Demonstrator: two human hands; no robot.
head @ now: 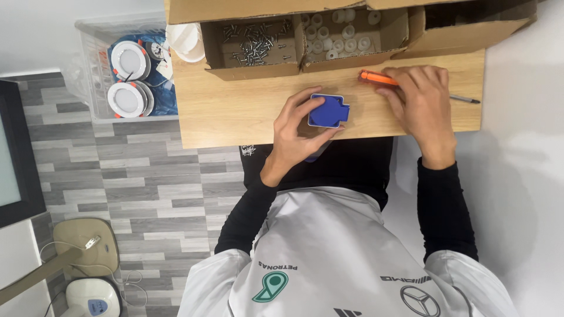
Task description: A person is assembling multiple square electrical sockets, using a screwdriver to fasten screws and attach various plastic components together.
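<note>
My left hand (296, 132) grips a blue plastic part (328, 110) with a round raised face, holding it against the front edge of the wooden table (235, 114). My right hand (420, 103) lies to its right, fingers closed over a screwdriver. The screwdriver's orange handle (375, 77) sticks out to the left of the fingers. Its thin metal shaft (467, 100) pokes out to the right. Both sleeves are black, over a grey and white shirt.
A cardboard box (358, 58) stands at the table's back, one compartment holding several screws (255, 41), another holding white round pieces (341, 35). White cups (187, 41) stand beside it. On the floor at left, a clear bin (94, 58) holds round white lamps (128, 79).
</note>
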